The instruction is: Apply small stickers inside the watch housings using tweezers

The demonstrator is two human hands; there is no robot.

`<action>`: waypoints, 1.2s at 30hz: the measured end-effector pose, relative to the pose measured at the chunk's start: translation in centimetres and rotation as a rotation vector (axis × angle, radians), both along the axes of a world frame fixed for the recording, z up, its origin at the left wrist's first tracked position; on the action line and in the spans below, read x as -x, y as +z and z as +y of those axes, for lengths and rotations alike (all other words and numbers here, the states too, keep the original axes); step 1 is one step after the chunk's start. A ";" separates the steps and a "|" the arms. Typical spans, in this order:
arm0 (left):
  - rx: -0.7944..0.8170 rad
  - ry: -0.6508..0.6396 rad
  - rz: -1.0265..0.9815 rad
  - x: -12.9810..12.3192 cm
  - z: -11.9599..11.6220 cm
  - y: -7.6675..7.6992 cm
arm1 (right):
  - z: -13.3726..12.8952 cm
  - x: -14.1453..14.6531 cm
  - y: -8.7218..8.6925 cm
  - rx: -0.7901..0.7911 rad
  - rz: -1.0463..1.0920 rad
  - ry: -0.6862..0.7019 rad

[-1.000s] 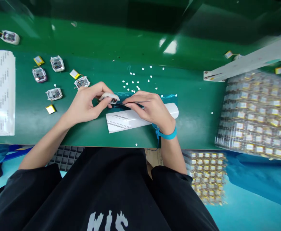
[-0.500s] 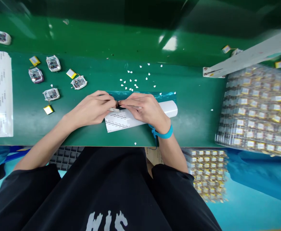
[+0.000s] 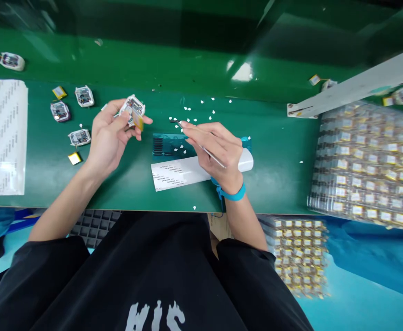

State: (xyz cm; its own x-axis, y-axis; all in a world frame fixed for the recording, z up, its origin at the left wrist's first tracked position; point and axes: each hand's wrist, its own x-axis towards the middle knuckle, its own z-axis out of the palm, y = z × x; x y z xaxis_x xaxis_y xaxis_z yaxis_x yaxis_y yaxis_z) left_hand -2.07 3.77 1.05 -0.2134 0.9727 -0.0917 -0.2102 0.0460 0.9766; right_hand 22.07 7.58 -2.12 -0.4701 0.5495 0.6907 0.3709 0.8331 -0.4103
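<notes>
A white-framed circuit module (image 3: 134, 106) with a yellow battery (image 3: 138, 122) on it is held in my left hand (image 3: 109, 133), its inner side up. My right hand (image 3: 218, 154) grips metal tweezers (image 3: 212, 156) like a pen, and a small dark piece (image 3: 173, 121) shows at their tip. Below the tips lies a blue film strip (image 3: 169, 149) with a row of black pieces at its left end. A curled white backing sheet (image 3: 174, 172) lies in front of the strip, partly under my right hand. Small white stickers (image 3: 187, 108) are scattered behind it.
Several circuit modules (image 3: 84, 96) with batteries lie at the left, beside a printed white sheet (image 3: 8, 138). Stacked clear trays of parts (image 3: 367, 165) stand at the right, under a slanting white bar (image 3: 356, 85). More parts (image 3: 300, 253) sit below the table edge.
My hands have moved apart. My left hand has gone left and up with the module, now in plain view. The tweezers and the black pieces on the blue strip have come into sight.
</notes>
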 end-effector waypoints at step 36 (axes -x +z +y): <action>0.240 -0.021 0.044 -1.4 -1.3 -1.7 | -2.6 1.5 1.1 -0.280 -0.358 0.087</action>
State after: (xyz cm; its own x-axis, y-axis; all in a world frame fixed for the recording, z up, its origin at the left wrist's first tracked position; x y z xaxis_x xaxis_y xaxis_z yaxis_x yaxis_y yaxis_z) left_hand -0.66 2.51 -0.61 -0.2026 0.9283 -0.3119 -0.1639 0.2818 0.9454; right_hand 20.54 4.94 -1.03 -0.7421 0.3129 0.5928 0.3723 0.9278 -0.0237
